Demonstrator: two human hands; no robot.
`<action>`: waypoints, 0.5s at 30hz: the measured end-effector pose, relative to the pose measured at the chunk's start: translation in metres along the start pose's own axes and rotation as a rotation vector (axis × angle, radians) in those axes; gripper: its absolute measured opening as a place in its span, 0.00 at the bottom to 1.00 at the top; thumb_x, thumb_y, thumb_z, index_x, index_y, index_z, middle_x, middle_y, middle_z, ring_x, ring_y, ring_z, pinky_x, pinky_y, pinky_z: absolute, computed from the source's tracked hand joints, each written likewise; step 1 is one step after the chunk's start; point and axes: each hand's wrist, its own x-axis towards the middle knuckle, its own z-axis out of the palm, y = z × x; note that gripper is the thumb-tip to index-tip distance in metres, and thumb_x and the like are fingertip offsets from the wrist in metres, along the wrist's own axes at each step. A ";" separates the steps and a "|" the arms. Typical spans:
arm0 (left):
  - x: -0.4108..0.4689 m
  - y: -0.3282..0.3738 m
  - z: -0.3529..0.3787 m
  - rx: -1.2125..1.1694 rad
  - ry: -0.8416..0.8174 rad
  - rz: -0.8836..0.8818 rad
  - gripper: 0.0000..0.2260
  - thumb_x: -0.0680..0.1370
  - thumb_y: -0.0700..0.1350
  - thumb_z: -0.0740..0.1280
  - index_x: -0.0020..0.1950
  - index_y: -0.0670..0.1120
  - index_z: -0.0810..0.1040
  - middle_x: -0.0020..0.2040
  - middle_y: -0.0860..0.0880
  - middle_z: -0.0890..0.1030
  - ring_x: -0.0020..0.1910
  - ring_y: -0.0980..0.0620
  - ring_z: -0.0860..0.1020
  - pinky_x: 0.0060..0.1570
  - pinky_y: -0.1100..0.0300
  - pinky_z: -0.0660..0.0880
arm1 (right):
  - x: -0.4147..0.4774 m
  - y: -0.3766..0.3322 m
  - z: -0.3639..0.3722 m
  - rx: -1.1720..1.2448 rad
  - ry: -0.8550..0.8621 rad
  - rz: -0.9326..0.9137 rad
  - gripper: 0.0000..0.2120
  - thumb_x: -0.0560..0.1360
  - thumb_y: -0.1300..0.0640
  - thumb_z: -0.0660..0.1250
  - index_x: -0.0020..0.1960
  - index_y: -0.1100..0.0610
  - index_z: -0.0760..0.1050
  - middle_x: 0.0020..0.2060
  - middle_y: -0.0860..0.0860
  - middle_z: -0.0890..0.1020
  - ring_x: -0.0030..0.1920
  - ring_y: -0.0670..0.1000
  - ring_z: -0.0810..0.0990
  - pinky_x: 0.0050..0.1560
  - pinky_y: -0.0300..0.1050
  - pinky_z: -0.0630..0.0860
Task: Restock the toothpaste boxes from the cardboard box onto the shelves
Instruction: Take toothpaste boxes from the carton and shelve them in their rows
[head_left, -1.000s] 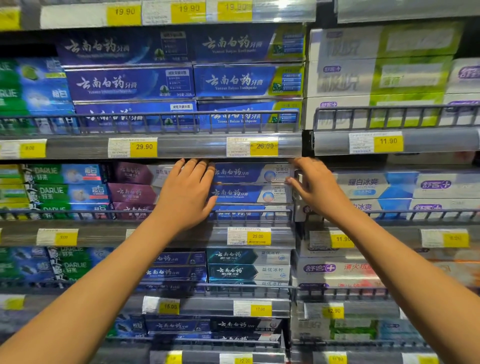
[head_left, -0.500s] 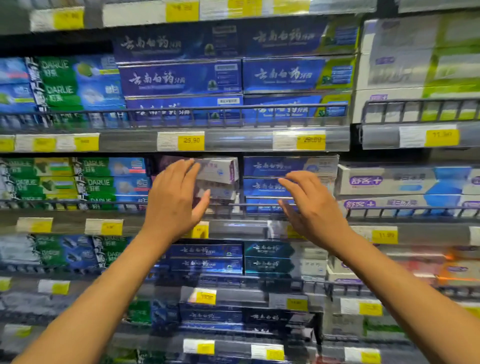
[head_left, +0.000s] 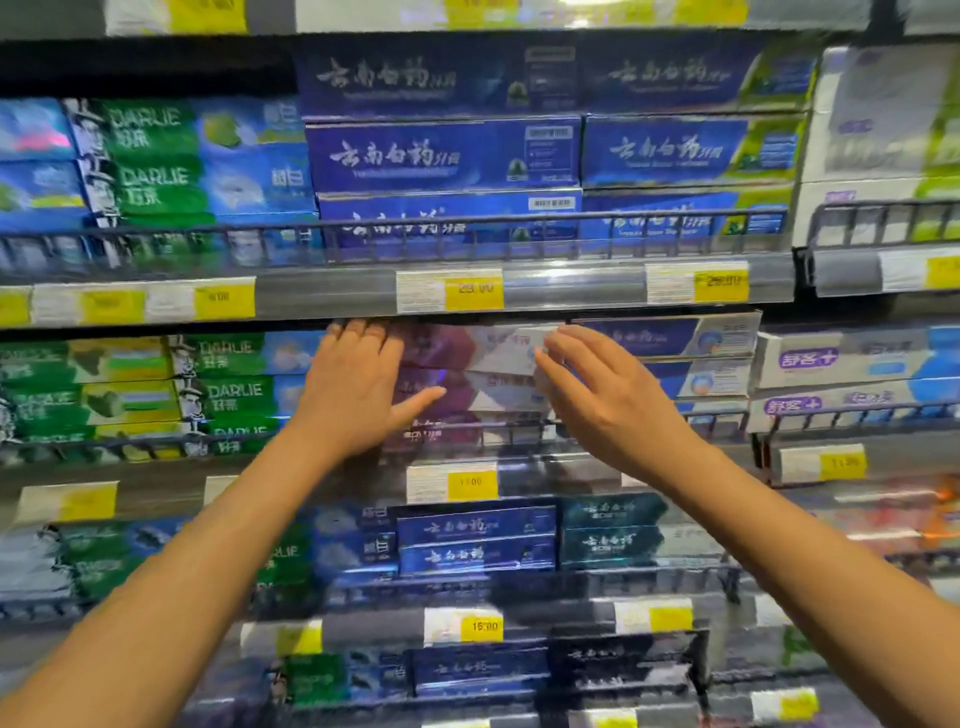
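A stack of purple-and-white toothpaste boxes (head_left: 467, 358) lies on the middle shelf behind a wire rail (head_left: 519, 423). My left hand (head_left: 358, 384) lies flat against the left end of the stack, fingers straight, thumb spread to the right. My right hand (head_left: 597, 384) reaches the right end of the top box, its fingertips touching the white end with fingers nearly straight. Neither hand curls round a box. The cardboard box is out of view.
Blue toothpaste boxes (head_left: 675, 338) sit right of the purple stack, green Darlie boxes (head_left: 156, 384) to its left. More blue boxes (head_left: 441, 156) fill the shelf above. Yellow price tags (head_left: 472, 288) line the shelf edges. Lower shelves hold further boxes (head_left: 478, 540).
The view has shifted left. Both hands have closed in on the purple stack: the left now lies on its left end, the right has moved from the blue boxes to its right end.
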 end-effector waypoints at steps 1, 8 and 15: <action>0.000 -0.003 0.001 0.009 -0.001 0.011 0.29 0.72 0.67 0.55 0.40 0.40 0.74 0.37 0.38 0.77 0.39 0.40 0.75 0.46 0.48 0.72 | 0.000 -0.001 0.000 -0.025 -0.004 -0.029 0.11 0.77 0.63 0.62 0.54 0.70 0.77 0.51 0.64 0.80 0.52 0.64 0.78 0.60 0.52 0.71; -0.002 -0.013 0.006 -0.027 0.031 0.041 0.28 0.72 0.66 0.57 0.47 0.39 0.74 0.41 0.38 0.78 0.41 0.40 0.76 0.46 0.48 0.73 | -0.002 -0.002 0.001 -0.076 -0.038 -0.044 0.13 0.77 0.63 0.61 0.55 0.71 0.76 0.51 0.64 0.80 0.54 0.64 0.77 0.62 0.51 0.70; -0.003 -0.020 0.009 -0.070 0.034 0.067 0.32 0.73 0.64 0.56 0.61 0.38 0.73 0.53 0.39 0.78 0.52 0.39 0.75 0.55 0.46 0.67 | -0.004 0.001 0.005 -0.081 -0.067 -0.004 0.13 0.78 0.63 0.61 0.56 0.72 0.75 0.52 0.64 0.80 0.56 0.64 0.77 0.65 0.52 0.71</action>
